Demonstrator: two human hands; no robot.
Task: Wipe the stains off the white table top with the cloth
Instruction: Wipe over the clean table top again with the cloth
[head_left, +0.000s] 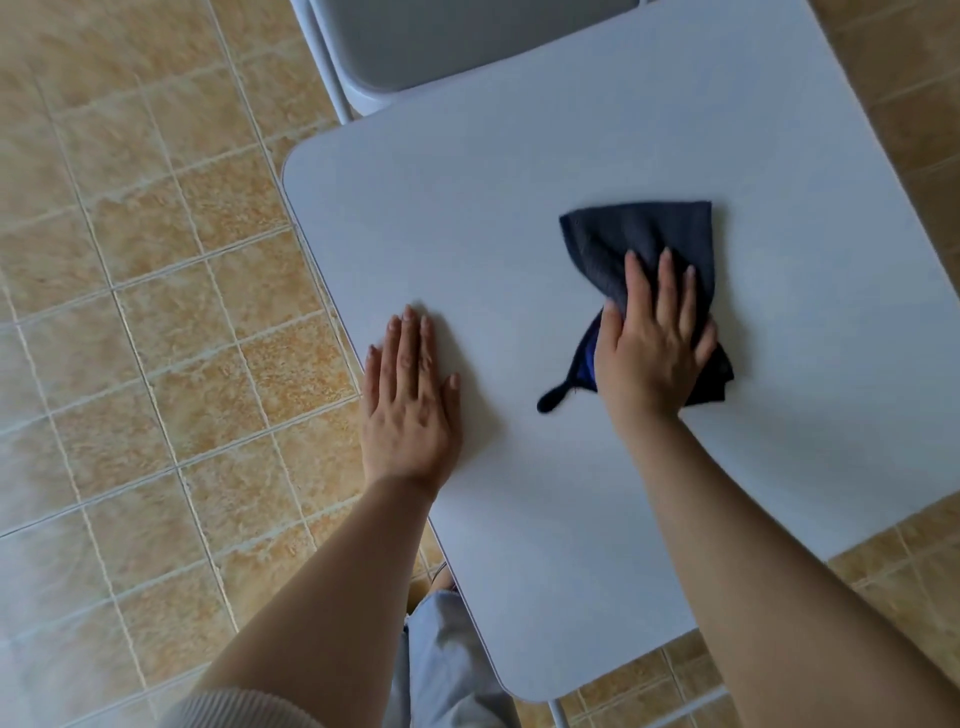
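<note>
A dark blue cloth (644, 244) lies bunched on the white table top (467, 218), right of the middle. My right hand (652, 348) presses flat on the cloth's near half, fingers spread over it, and a small loop of the cloth sticks out to the hand's left. My left hand (408, 400) rests palm down on the bare table near its left edge, holding nothing. I can make out no stains on the table surface.
A white folding chair (415, 47) stands tucked against the table's far side. Tan floor tiles (130, 312) surround the table. My trouser leg (447, 654) shows below the table's near left edge.
</note>
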